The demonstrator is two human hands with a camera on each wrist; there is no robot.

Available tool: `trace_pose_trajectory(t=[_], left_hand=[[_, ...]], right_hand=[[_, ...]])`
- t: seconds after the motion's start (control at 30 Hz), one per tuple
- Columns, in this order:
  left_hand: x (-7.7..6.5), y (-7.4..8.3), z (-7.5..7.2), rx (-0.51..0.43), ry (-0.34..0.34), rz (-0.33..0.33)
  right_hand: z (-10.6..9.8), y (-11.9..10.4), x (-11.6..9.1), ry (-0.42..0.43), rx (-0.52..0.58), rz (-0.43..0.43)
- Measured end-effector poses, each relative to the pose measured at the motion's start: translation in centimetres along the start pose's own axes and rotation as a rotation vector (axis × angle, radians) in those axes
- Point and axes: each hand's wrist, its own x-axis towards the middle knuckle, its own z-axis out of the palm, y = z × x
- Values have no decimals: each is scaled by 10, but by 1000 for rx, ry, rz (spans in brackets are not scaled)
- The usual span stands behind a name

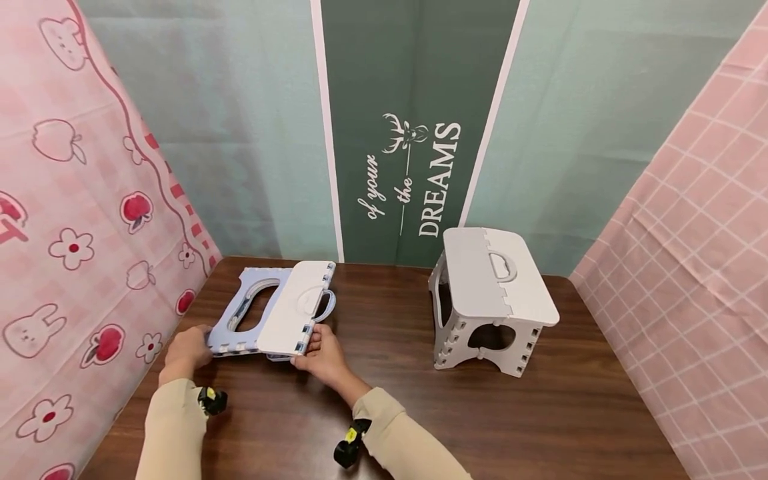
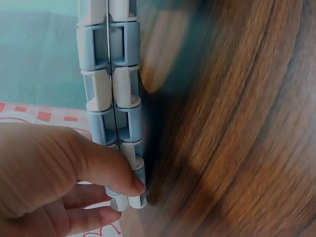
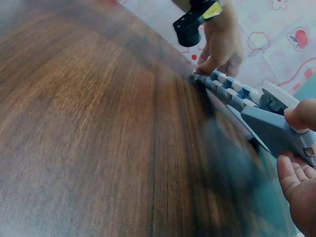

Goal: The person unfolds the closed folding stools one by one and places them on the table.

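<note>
A blue-and-white folding stool [image 1: 282, 319] lies nearly flat on the left of the table in the head view, with a small handle loop at its right side. My left hand [image 1: 187, 350] grips its near left corner; in the left wrist view the thumb presses the hinged edge [image 2: 116, 94] and other fingers sit behind it. At the near right corner, my right hand [image 1: 327, 357] pinches the white-topped panel. The right wrist view shows that thumb above and the fingers [image 3: 296, 180] beneath, with the panel's edge tilted off the wood.
A grey-and-white folding stool [image 1: 492, 280] stands unfolded at the right of the brown wooden table [image 1: 384, 400]. Patterned pink cloths [image 1: 90, 267] hang at both sides, and a green printed curtain [image 1: 414, 67] closes off the back.
</note>
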Motion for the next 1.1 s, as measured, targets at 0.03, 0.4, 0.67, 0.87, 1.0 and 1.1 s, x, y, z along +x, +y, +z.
trace_pose_trajectory(t=[0.03, 0.4, 0.67, 0.87, 1.0, 1.1], left_hand=[[0, 1, 2, -4, 1, -3], [6, 11, 7, -8, -27, 19], [5, 18, 9, -1, -30, 42], [5, 20, 9, 14, -18, 102], [5, 22, 11, 25, -22, 126], [5, 24, 12, 30, -29, 123]], right_hand=[[-1, -1, 0, -2, -4, -7], [-14, -7, -3, 32, -51, -77], [-21, -34, -15, 29, -130, -208], [-23, -48, -21, 46, -143, -295], [-23, -48, -22, 53, -125, -353], [-24, -47, -24, 53, -114, -390]])
